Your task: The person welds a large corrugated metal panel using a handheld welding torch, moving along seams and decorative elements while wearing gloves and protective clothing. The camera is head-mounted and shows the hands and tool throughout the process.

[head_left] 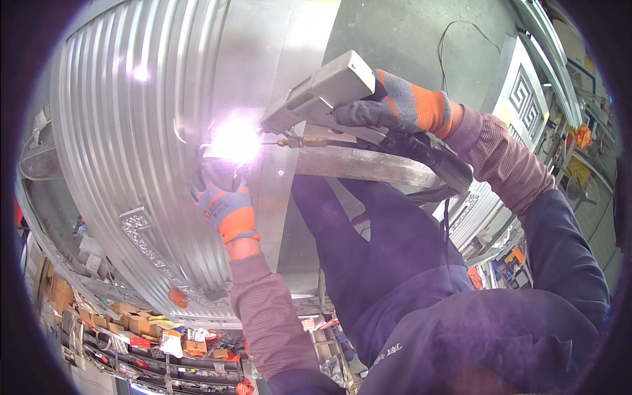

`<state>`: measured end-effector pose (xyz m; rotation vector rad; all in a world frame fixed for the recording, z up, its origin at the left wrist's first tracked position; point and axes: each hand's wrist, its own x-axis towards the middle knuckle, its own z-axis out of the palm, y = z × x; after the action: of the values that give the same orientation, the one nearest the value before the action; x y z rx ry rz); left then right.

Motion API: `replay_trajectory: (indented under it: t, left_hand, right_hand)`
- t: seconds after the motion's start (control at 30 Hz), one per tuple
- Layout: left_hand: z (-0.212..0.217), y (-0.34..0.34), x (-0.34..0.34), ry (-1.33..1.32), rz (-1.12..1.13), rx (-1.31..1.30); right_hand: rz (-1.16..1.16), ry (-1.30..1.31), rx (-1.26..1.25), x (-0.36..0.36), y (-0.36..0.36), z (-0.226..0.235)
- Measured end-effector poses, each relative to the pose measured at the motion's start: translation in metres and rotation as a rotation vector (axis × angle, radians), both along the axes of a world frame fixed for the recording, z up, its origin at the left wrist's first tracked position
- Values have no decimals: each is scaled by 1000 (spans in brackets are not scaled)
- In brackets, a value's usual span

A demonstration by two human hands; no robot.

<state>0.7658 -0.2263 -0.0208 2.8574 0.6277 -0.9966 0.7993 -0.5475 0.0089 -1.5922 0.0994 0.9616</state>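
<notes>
- Workshop setting; grey floor [395,36] seen at upper centre of frame.
- Ribbed metal panel [125,178] spread across left half.
- Shelving [168,375] loaded with boxes, lower left.
- Boxy grey tool [322,92] held over panel, upper centre.
- Tool's rear end gripped by gloved right hand [398,102], fingers closed.
- Gloved left hand [227,204] placed just below white glare [237,139], left of centre; fingertips washed out, grip can't be told.
- Brass-coloured nozzle [299,142] pointed at glare.
</notes>
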Motion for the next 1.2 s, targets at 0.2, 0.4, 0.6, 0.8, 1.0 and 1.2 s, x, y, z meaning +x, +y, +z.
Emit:
replay_trajectory:
  t: [0.2, 0.4, 0.6, 0.8, 1.0, 1.2]
  left_hand:
    - [-13, 12, -10, -181, -111, -6]
    - [-10, 14, -14, -263, -148, -22]
    - [-1, 0, 1, -63, -53, 3]
    - [-13, 16, -11, -164, -131, -51]
    - [-20, 18, -16, -258, -175, -97]
    - [-2, 13, -8, -203, -111, -59]
  right_hand:
    - [-41, 41, -6, 2, -5, 21]
    - [-155, -92, 178, 15, -6, 30]
    - [-120, -248, 230, 17, 27, -4]
    - [-82, -158, 208, 23, 32, -6]
    - [-81, -25, 162, 22, 28, -13]
    - [-13, -50, 167, 23, 27, -26]
